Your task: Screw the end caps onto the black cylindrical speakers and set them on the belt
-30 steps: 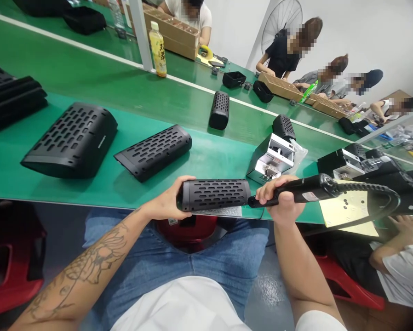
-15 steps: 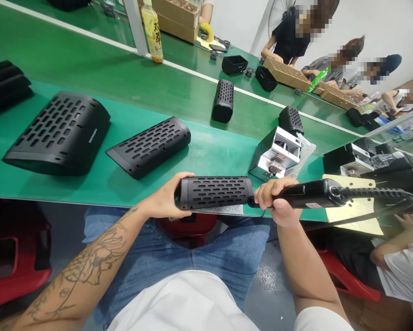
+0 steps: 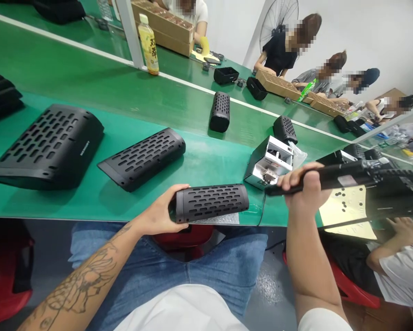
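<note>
My left hand [image 3: 167, 210] is wrapped round one end of a black perforated housing [image 3: 211, 202], which lies lengthwise at the front edge of the bench. In my right hand [image 3: 308, 184] is a black electric screwdriver [image 3: 341, 177], blurred by motion, its cord trailing right. The screwdriver's tip points left, apart from the housing, in front of a silver-and-black screw feeder [image 3: 273, 161]. Two similar housings rest to the left: a slim one [image 3: 144, 158] and a bigger one [image 3: 51, 147] with white lettering on its side.
Further back stand a perforated housing [image 3: 220, 111], another behind the feeder [image 3: 285, 128], and a yellow-labelled bottle [image 3: 148, 46] by a white post. Yellow paper [image 3: 344, 202] with small black dots lies at right. A co-worker's arm [image 3: 396, 253] is beside me; several people sit across.
My right hand has moved the screwdriver up and right, away from the housing's right end. My left hand still grips the housing, now slightly tilted. The view has shifted a little.
</note>
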Action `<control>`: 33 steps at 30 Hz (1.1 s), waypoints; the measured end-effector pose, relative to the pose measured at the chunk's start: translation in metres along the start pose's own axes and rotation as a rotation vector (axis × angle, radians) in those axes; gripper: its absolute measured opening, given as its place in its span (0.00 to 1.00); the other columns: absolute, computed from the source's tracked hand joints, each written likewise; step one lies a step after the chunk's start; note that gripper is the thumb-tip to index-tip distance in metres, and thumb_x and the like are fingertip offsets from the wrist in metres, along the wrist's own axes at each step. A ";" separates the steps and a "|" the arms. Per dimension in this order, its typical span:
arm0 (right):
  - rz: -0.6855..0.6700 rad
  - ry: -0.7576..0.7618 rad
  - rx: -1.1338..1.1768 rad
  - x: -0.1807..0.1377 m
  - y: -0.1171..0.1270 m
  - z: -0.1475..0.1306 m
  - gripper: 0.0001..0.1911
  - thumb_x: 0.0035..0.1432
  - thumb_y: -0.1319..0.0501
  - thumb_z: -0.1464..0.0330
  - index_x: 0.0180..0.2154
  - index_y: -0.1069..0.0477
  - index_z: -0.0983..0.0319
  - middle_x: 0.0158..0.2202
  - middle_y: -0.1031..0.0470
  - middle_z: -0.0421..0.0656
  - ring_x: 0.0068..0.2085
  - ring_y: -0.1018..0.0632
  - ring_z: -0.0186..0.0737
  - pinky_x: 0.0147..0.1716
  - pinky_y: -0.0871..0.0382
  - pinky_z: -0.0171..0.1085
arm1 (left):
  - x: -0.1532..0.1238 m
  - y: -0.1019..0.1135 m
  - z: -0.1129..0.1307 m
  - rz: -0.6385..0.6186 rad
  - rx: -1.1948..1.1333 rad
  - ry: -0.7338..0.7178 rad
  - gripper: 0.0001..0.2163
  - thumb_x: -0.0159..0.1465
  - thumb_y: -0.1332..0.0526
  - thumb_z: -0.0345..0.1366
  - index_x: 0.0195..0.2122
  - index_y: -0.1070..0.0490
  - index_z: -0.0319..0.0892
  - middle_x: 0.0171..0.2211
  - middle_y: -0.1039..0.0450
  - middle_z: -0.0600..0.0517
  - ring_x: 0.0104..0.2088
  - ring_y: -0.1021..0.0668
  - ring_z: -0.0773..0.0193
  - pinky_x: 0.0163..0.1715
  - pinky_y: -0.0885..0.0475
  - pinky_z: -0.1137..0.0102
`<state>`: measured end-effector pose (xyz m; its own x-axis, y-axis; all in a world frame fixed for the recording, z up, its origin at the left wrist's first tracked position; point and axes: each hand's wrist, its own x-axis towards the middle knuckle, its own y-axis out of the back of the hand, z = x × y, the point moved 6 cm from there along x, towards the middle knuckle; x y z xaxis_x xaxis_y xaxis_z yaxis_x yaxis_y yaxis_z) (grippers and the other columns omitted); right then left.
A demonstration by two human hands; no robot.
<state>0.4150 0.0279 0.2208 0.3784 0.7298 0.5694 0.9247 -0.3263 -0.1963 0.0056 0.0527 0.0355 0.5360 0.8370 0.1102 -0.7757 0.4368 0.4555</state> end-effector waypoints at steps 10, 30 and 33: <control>0.138 -0.002 -0.243 0.046 0.037 0.058 0.27 0.65 0.14 0.46 0.36 0.24 0.54 0.22 0.26 0.30 0.21 0.23 0.37 0.27 0.19 0.41 | -0.001 -0.010 0.001 -0.002 0.007 -0.010 0.55 0.62 0.14 0.47 0.87 0.39 0.55 0.84 0.27 0.37 0.80 0.17 0.31 0.79 0.16 0.44; -0.316 -0.062 0.192 -0.078 -0.112 -0.026 0.21 0.73 0.17 0.48 0.43 0.20 0.52 0.23 0.24 0.29 0.17 0.26 0.35 0.24 0.18 0.38 | 0.003 -0.018 0.009 0.023 -0.032 0.028 0.56 0.59 0.14 0.49 0.86 0.38 0.53 0.82 0.26 0.38 0.80 0.17 0.30 0.81 0.18 0.44; -0.366 -0.087 0.203 -0.078 -0.119 -0.020 0.19 0.74 0.17 0.53 0.40 0.22 0.53 0.23 0.23 0.30 0.18 0.24 0.34 0.25 0.17 0.37 | 0.003 -0.018 0.012 0.020 -0.033 0.023 0.55 0.59 0.14 0.47 0.85 0.38 0.53 0.82 0.25 0.39 0.79 0.17 0.32 0.80 0.17 0.45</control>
<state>0.2748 -0.0024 0.2155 0.0175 0.8265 0.5627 0.9849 0.0826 -0.1521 0.0252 0.0437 0.0379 0.5125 0.8529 0.0990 -0.7971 0.4298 0.4241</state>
